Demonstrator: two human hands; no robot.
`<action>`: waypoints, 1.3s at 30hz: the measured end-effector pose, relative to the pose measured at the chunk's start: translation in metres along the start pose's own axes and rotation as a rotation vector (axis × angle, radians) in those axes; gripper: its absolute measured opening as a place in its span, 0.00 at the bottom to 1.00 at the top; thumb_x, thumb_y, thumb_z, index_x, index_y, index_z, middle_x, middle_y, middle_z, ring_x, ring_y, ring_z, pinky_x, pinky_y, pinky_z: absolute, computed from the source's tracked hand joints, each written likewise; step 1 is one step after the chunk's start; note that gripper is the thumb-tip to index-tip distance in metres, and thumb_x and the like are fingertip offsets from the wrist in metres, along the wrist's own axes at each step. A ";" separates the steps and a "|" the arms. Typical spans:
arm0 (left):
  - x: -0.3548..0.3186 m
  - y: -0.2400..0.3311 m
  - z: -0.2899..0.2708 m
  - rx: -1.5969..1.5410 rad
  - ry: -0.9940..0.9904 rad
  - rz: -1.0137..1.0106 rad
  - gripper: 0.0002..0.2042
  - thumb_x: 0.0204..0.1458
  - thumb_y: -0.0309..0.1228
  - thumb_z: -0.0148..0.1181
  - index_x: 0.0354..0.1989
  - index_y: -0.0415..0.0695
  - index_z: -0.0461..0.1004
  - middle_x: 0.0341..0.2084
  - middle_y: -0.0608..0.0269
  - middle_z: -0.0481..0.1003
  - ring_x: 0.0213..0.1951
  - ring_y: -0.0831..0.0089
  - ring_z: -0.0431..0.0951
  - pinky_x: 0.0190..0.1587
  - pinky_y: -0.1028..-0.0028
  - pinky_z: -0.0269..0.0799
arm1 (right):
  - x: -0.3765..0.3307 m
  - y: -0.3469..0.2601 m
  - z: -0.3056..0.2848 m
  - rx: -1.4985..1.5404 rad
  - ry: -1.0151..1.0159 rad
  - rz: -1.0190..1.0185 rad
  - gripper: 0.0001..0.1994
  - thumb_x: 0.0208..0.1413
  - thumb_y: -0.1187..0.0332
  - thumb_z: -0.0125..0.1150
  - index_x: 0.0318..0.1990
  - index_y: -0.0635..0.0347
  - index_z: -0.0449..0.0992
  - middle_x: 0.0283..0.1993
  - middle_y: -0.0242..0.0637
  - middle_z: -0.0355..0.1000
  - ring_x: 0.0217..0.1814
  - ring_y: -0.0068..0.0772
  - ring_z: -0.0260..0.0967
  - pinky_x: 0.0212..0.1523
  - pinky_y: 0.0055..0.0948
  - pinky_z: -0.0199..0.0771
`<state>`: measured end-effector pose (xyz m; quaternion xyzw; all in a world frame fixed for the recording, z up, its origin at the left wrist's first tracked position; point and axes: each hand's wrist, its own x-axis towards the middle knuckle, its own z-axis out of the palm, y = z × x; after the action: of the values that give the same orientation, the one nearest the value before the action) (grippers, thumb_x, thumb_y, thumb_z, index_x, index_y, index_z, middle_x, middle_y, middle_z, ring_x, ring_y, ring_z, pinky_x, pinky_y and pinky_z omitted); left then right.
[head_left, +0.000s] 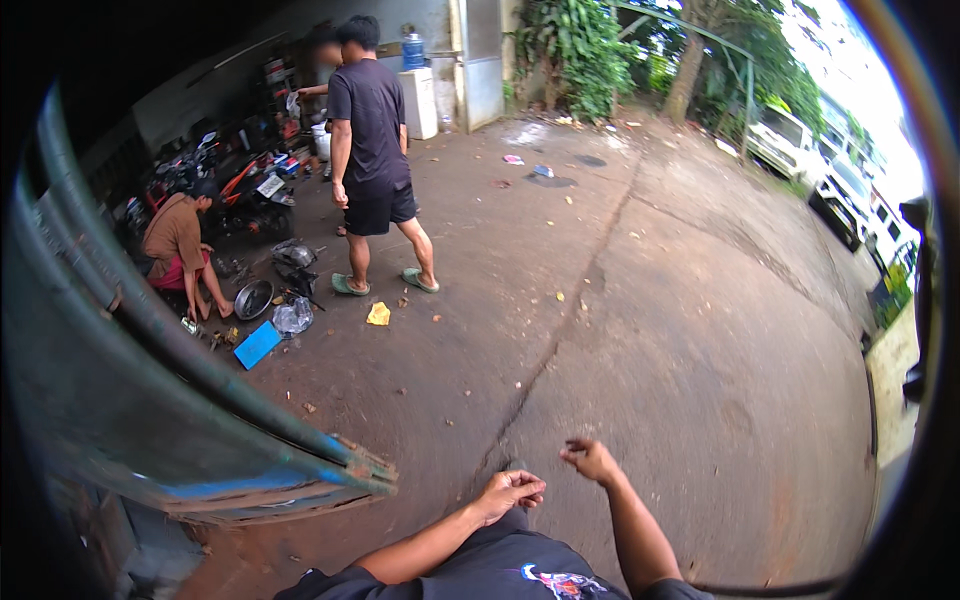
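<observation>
My left hand rests low in the picture above my dark shirt, its fingers curled loosely with nothing visible in them. My right hand is lifted just to the right of it, with its fingertips pinched together; whether something small sits between them cannot be told. Both hover over bare cracked concrete, apart from any object.
A person in a black shirt stands at the upper left. Another person crouches by motorbike parts, a metal bowl, a blue board and a yellow rag. A corrugated blue sheet juts in at left. Vehicles stand at far right.
</observation>
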<state>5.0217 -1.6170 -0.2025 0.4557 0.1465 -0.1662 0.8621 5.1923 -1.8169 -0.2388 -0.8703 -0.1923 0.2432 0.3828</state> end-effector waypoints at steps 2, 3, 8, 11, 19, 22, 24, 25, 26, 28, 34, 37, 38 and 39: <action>0.051 0.030 -0.007 0.030 0.028 0.043 0.12 0.59 0.31 0.64 0.45 0.37 0.75 0.36 0.60 0.79 0.38 0.73 0.80 0.42 0.74 0.78 | 0.044 0.021 0.007 -0.079 -0.125 0.100 0.33 0.52 0.44 0.67 0.56 0.62 0.76 0.51 0.54 0.77 0.56 0.49 0.75 0.57 0.38 0.73; 0.076 0.048 -0.010 0.041 0.013 0.045 0.11 0.59 0.31 0.64 0.44 0.37 0.75 0.36 0.60 0.79 0.38 0.73 0.80 0.41 0.74 0.78 | 0.061 0.032 0.010 -0.137 -0.207 0.187 0.35 0.52 0.41 0.65 0.58 0.61 0.75 0.52 0.54 0.76 0.57 0.50 0.74 0.57 0.39 0.73; 0.198 0.149 -0.012 0.160 -0.034 0.112 0.12 0.58 0.36 0.65 0.42 0.39 0.77 0.33 0.64 0.79 0.35 0.78 0.78 0.39 0.77 0.76 | 0.132 0.089 0.003 -0.253 -0.406 0.345 0.38 0.55 0.37 0.57 0.64 0.56 0.70 0.61 0.58 0.69 0.68 0.51 0.64 0.66 0.39 0.63; 0.259 0.203 -0.014 0.188 -0.093 0.141 0.12 0.58 0.36 0.65 0.41 0.40 0.77 0.32 0.65 0.79 0.34 0.80 0.78 0.38 0.78 0.75 | 0.176 0.120 0.001 -0.314 -0.599 0.307 0.38 0.54 0.36 0.58 0.62 0.58 0.72 0.63 0.53 0.68 0.69 0.47 0.63 0.66 0.37 0.64; 0.423 0.307 -0.051 0.195 -0.070 0.153 0.12 0.57 0.36 0.66 0.40 0.40 0.77 0.31 0.65 0.78 0.32 0.80 0.77 0.37 0.78 0.76 | 0.405 0.116 -0.036 -0.538 -0.508 0.132 0.25 0.46 0.42 0.69 0.41 0.53 0.84 0.42 0.47 0.80 0.48 0.46 0.78 0.50 0.41 0.76; 0.472 0.351 -0.076 0.168 0.020 0.193 0.11 0.57 0.32 0.65 0.41 0.36 0.77 0.32 0.63 0.79 0.34 0.79 0.79 0.38 0.79 0.75 | 0.504 0.076 -0.080 -0.491 -0.471 -0.002 0.25 0.42 0.43 0.73 0.36 0.56 0.84 0.37 0.47 0.80 0.43 0.46 0.79 0.46 0.41 0.77; 0.496 0.383 -0.098 0.202 0.110 0.159 0.11 0.57 0.32 0.65 0.42 0.36 0.77 0.33 0.62 0.79 0.35 0.78 0.79 0.39 0.79 0.75 | 0.566 0.040 -0.103 -0.421 -0.453 -0.021 0.25 0.41 0.43 0.75 0.33 0.56 0.83 0.34 0.46 0.80 0.40 0.44 0.79 0.43 0.40 0.78; 0.505 0.400 -0.109 0.212 0.149 0.167 0.12 0.57 0.32 0.65 0.42 0.36 0.77 0.34 0.62 0.79 0.35 0.78 0.79 0.39 0.78 0.75 | 0.596 0.023 -0.116 -0.396 -0.456 -0.001 0.25 0.40 0.42 0.75 0.32 0.57 0.82 0.33 0.45 0.80 0.38 0.43 0.79 0.42 0.39 0.77; 0.513 0.415 -0.122 0.188 0.203 0.165 0.12 0.57 0.32 0.65 0.42 0.36 0.77 0.34 0.62 0.79 0.36 0.78 0.79 0.40 0.78 0.76 | 0.624 0.005 -0.126 -0.374 -0.473 0.030 0.25 0.40 0.42 0.75 0.30 0.57 0.82 0.31 0.44 0.79 0.36 0.42 0.79 0.40 0.38 0.77; 0.528 0.444 -0.150 0.132 0.314 0.165 0.12 0.57 0.32 0.65 0.43 0.36 0.77 0.35 0.61 0.80 0.36 0.77 0.80 0.40 0.78 0.76 | 0.686 -0.026 -0.143 -0.287 -0.449 0.047 0.23 0.41 0.45 0.76 0.28 0.58 0.80 0.29 0.40 0.79 0.34 0.38 0.78 0.41 0.34 0.77; 0.578 0.513 -0.255 -0.019 0.535 0.218 0.11 0.58 0.31 0.65 0.43 0.37 0.77 0.36 0.61 0.80 0.37 0.76 0.80 0.41 0.78 0.77 | 0.885 -0.096 -0.138 -0.250 -0.537 0.009 0.21 0.48 0.47 0.73 0.32 0.59 0.82 0.33 0.39 0.80 0.38 0.33 0.78 0.43 0.32 0.76; 0.611 0.560 -0.316 -0.025 0.579 0.205 0.11 0.57 0.32 0.66 0.43 0.39 0.78 0.34 0.61 0.81 0.35 0.77 0.80 0.40 0.78 0.77 | 0.965 -0.118 -0.113 -0.277 -0.672 -0.012 0.28 0.49 0.41 0.68 0.43 0.60 0.81 0.42 0.46 0.80 0.47 0.40 0.77 0.51 0.34 0.75; 0.623 0.580 -0.336 0.003 0.590 0.192 0.11 0.57 0.32 0.66 0.42 0.39 0.78 0.34 0.61 0.81 0.34 0.77 0.80 0.39 0.78 0.77 | 0.987 -0.127 -0.106 -0.322 -0.707 0.011 0.33 0.49 0.38 0.65 0.49 0.60 0.81 0.45 0.50 0.79 0.51 0.44 0.77 0.54 0.35 0.74; 0.635 0.604 -0.355 0.034 0.601 0.178 0.11 0.57 0.32 0.66 0.42 0.39 0.78 0.33 0.62 0.81 0.34 0.78 0.80 0.39 0.78 0.77 | 1.007 -0.136 -0.099 -0.334 -0.737 -0.010 0.36 0.50 0.36 0.64 0.52 0.61 0.78 0.49 0.52 0.77 0.55 0.46 0.74 0.57 0.35 0.72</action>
<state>5.8120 -1.0985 -0.2066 0.5098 0.3514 0.0497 0.7837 6.0425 -1.2632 -0.3551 -0.7741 -0.3576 0.5026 0.1425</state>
